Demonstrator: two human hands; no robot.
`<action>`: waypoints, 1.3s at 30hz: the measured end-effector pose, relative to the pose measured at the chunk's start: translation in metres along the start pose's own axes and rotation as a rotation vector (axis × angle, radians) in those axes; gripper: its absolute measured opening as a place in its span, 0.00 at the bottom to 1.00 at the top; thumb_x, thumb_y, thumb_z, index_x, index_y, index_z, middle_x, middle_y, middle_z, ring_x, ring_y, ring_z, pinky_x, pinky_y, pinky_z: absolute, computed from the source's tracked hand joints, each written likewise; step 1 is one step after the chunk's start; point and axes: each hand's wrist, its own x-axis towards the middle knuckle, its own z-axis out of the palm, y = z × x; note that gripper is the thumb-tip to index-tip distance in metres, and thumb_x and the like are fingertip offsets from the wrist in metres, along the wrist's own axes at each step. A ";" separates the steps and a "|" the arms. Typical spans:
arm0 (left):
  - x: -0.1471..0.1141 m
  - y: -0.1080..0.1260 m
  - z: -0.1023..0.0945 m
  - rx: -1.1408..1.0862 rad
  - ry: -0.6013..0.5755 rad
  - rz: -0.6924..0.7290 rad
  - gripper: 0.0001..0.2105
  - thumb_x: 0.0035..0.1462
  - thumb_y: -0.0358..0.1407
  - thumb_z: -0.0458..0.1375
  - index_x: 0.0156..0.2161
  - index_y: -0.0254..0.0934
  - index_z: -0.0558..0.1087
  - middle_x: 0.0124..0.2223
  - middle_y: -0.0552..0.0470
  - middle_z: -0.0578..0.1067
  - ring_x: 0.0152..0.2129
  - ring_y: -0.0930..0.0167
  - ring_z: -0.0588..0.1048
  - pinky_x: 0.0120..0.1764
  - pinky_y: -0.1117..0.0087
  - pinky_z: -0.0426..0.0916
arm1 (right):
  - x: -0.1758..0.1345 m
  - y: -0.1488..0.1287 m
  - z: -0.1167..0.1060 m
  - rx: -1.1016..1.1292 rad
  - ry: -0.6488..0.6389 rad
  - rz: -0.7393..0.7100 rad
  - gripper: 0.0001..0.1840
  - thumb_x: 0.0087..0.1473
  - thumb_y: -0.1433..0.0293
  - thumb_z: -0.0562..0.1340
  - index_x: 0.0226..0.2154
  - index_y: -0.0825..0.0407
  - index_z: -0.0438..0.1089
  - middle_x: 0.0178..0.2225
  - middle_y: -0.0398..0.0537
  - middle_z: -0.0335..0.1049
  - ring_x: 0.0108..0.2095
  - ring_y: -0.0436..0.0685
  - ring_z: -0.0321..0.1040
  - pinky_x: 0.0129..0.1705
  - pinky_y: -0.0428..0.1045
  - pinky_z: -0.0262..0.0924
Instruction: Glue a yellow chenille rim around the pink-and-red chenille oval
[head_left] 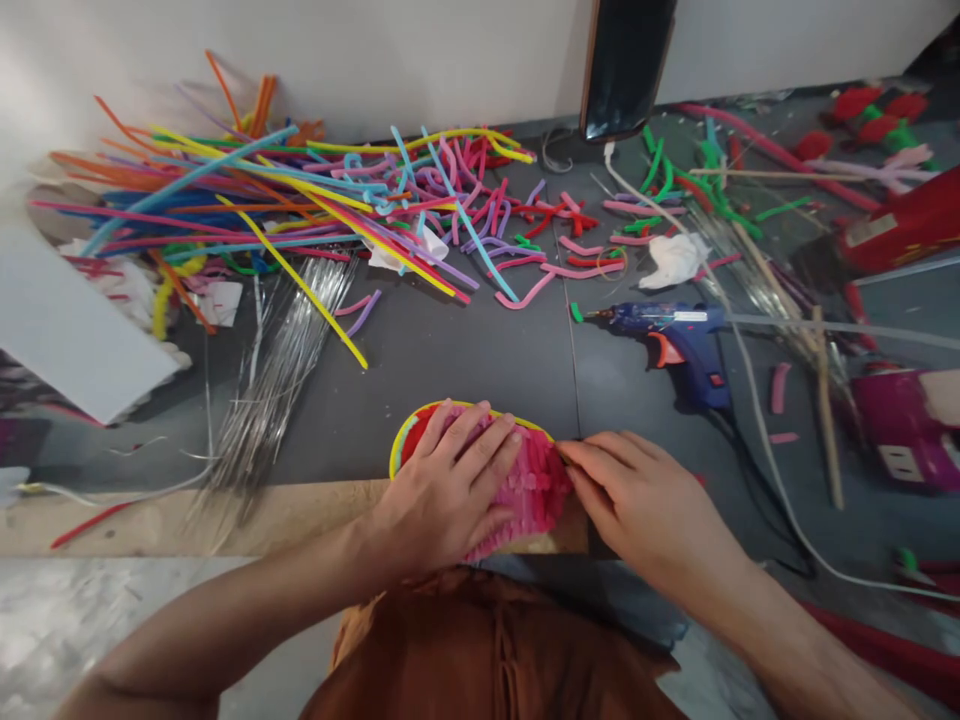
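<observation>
A rounded craft piece, covered in pink and red fuzzy strips, lies at the table's front edge. A yellow pipe cleaner follows its far and left rim, with a pale green band inside it on the left. My left hand rests flat on top of the piece, fingers stretched out and slightly apart. At the piece's right end, my right hand is closed in a pinch where the yellow pipe cleaner reaches the fingertips. Its exact end is hidden by the fingers. Part of the piece is covered by my left hand.
Loose coloured pipe cleaners heap along the back. Thin metal wires lie at left. A blue glue gun with its cord sits right, near a white cable. A phone leans on the wall; a wooden stick lies right.
</observation>
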 end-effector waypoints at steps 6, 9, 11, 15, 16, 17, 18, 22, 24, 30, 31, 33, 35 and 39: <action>0.005 0.005 0.000 0.045 -0.008 -0.001 0.23 0.64 0.44 0.47 0.62 0.40 0.60 0.60 0.45 0.64 0.57 0.50 0.59 0.56 0.43 0.55 | -0.001 0.004 -0.004 0.028 -0.003 0.026 0.12 0.59 0.73 0.53 0.37 0.53 0.73 0.31 0.49 0.75 0.31 0.56 0.70 0.35 0.51 0.65; 0.007 0.008 0.002 0.086 0.017 -0.003 0.23 0.63 0.45 0.48 0.61 0.40 0.62 0.58 0.45 0.65 0.55 0.51 0.61 0.55 0.43 0.56 | -0.002 0.005 -0.005 0.056 -0.025 0.030 0.12 0.58 0.75 0.53 0.38 0.53 0.72 0.33 0.49 0.76 0.32 0.56 0.71 0.36 0.51 0.65; 0.008 0.008 0.003 0.097 0.024 -0.001 0.23 0.62 0.46 0.48 0.60 0.41 0.63 0.58 0.46 0.66 0.55 0.52 0.61 0.55 0.44 0.56 | -0.003 0.005 -0.005 0.047 -0.039 0.030 0.13 0.58 0.75 0.53 0.39 0.53 0.72 0.33 0.49 0.76 0.32 0.55 0.71 0.36 0.51 0.65; 0.007 0.009 0.002 0.092 0.013 -0.010 0.23 0.62 0.46 0.49 0.60 0.42 0.63 0.59 0.46 0.65 0.56 0.53 0.60 0.56 0.45 0.54 | -0.007 0.001 -0.003 -0.052 -0.045 0.016 0.13 0.59 0.75 0.53 0.38 0.53 0.73 0.32 0.49 0.75 0.31 0.56 0.70 0.34 0.51 0.62; 0.007 0.009 0.002 0.088 0.011 -0.013 0.23 0.62 0.46 0.49 0.60 0.42 0.63 0.59 0.46 0.65 0.56 0.53 0.60 0.56 0.44 0.53 | -0.008 -0.001 -0.003 -0.079 -0.041 0.013 0.13 0.59 0.74 0.53 0.38 0.53 0.73 0.31 0.50 0.75 0.30 0.56 0.69 0.34 0.51 0.62; 0.007 0.009 0.002 0.083 0.010 -0.015 0.23 0.63 0.46 0.48 0.60 0.41 0.62 0.59 0.46 0.65 0.56 0.52 0.60 0.57 0.44 0.53 | -0.009 -0.001 -0.003 -0.102 -0.035 0.012 0.12 0.59 0.74 0.53 0.39 0.53 0.73 0.31 0.50 0.74 0.30 0.56 0.69 0.33 0.51 0.61; 0.007 0.009 0.002 0.079 0.010 -0.018 0.23 0.63 0.46 0.48 0.60 0.41 0.62 0.59 0.46 0.65 0.56 0.52 0.59 0.57 0.44 0.53 | -0.011 -0.002 -0.003 -0.116 -0.030 0.010 0.13 0.60 0.73 0.53 0.39 0.53 0.73 0.30 0.50 0.74 0.30 0.56 0.69 0.34 0.51 0.61; 0.007 0.010 0.000 0.070 -0.003 -0.019 0.24 0.62 0.46 0.50 0.60 0.40 0.62 0.59 0.45 0.64 0.56 0.53 0.60 0.56 0.44 0.53 | -0.015 0.000 -0.005 -0.059 -0.053 -0.035 0.15 0.60 0.75 0.51 0.44 0.54 0.71 0.34 0.52 0.75 0.34 0.57 0.69 0.37 0.52 0.64; 0.008 0.011 -0.002 0.071 -0.005 -0.023 0.24 0.61 0.46 0.51 0.60 0.41 0.62 0.58 0.45 0.65 0.56 0.53 0.60 0.56 0.45 0.54 | -0.016 0.003 -0.007 0.006 -0.071 -0.071 0.18 0.59 0.79 0.50 0.45 0.55 0.71 0.37 0.52 0.75 0.36 0.57 0.69 0.39 0.52 0.66; 0.010 0.014 -0.008 0.082 -0.019 -0.022 0.25 0.61 0.47 0.51 0.60 0.40 0.62 0.57 0.43 0.67 0.55 0.51 0.61 0.55 0.44 0.55 | -0.015 0.011 -0.009 0.136 -0.070 -0.085 0.14 0.59 0.78 0.53 0.43 0.55 0.72 0.36 0.51 0.76 0.36 0.56 0.70 0.39 0.53 0.68; 0.010 0.014 -0.008 0.082 -0.014 -0.023 0.25 0.61 0.47 0.51 0.60 0.39 0.62 0.57 0.43 0.67 0.55 0.51 0.62 0.55 0.44 0.55 | -0.015 0.011 -0.009 0.156 -0.062 -0.081 0.14 0.59 0.77 0.54 0.43 0.54 0.72 0.36 0.50 0.76 0.36 0.55 0.70 0.39 0.52 0.68; 0.011 0.015 -0.008 0.078 -0.006 -0.022 0.25 0.60 0.47 0.53 0.59 0.40 0.63 0.56 0.43 0.68 0.54 0.51 0.62 0.54 0.45 0.56 | -0.015 0.011 -0.008 0.193 -0.047 -0.072 0.13 0.59 0.77 0.54 0.42 0.52 0.73 0.36 0.49 0.76 0.36 0.54 0.70 0.39 0.52 0.68; 0.012 0.015 -0.008 0.074 0.003 -0.019 0.25 0.59 0.48 0.54 0.58 0.40 0.64 0.54 0.44 0.69 0.54 0.52 0.63 0.54 0.45 0.56 | -0.016 0.011 -0.007 0.226 -0.029 -0.074 0.13 0.59 0.76 0.55 0.40 0.51 0.73 0.36 0.48 0.77 0.35 0.54 0.70 0.38 0.52 0.68; 0.013 0.017 -0.005 0.088 0.032 -0.041 0.21 0.61 0.47 0.53 0.56 0.40 0.66 0.51 0.45 0.70 0.53 0.52 0.64 0.53 0.46 0.58 | -0.021 0.012 -0.002 0.220 0.011 -0.108 0.12 0.59 0.75 0.56 0.40 0.51 0.74 0.36 0.49 0.77 0.35 0.54 0.71 0.38 0.52 0.68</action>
